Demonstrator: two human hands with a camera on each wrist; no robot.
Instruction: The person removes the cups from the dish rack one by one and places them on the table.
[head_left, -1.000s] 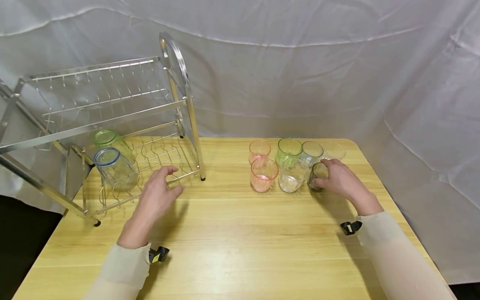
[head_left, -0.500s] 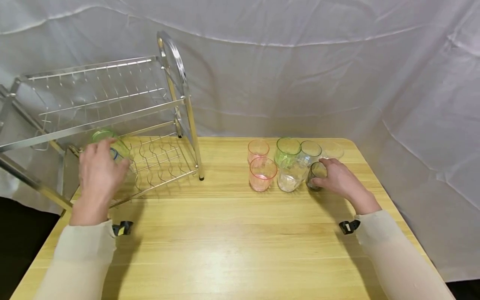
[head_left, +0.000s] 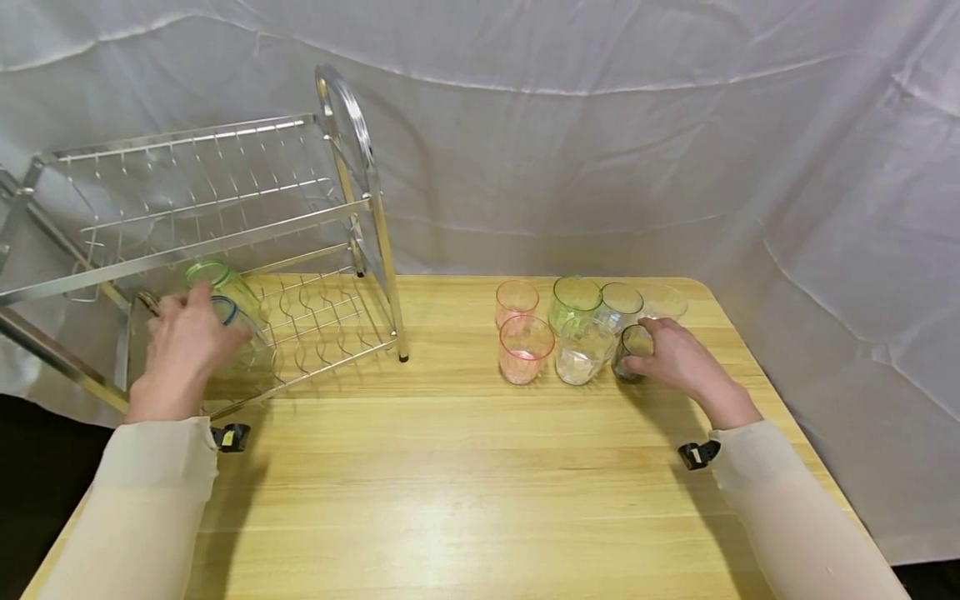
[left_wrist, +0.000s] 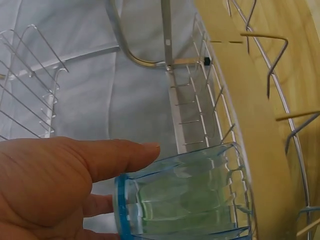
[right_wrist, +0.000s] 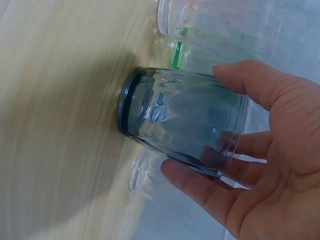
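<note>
In the head view my left hand [head_left: 183,346], blurred, is at a blue-rimmed glass [head_left: 225,310] that leans on the rack's lower tier. The left wrist view shows that hand's straight thumb [left_wrist: 125,155] along the side of the blue-rimmed glass [left_wrist: 190,195], and its fingers by the rim. Firm contact is not plain there. On the table's right, my right hand [head_left: 678,358] holds a dark smoky glass [head_left: 633,358]. Thumb and fingers grip the smoky glass [right_wrist: 180,117] near its mouth, as seen from the right wrist, and its base is at the tabletop.
A two-tier metal dish rack [head_left: 382,275] stands at the left; a green glass [head_left: 232,287] leans behind the blue-rimmed one. Beside the smoky glass are two pink glasses, one of them in front [head_left: 527,350], a green glass [head_left: 576,304] and several clear ones. A grey curtain hangs behind.
My left hand has moved left from the rack's front edge to the blue-rimmed glass, then slightly farther left. My right hand stays on the smoky glass.
</note>
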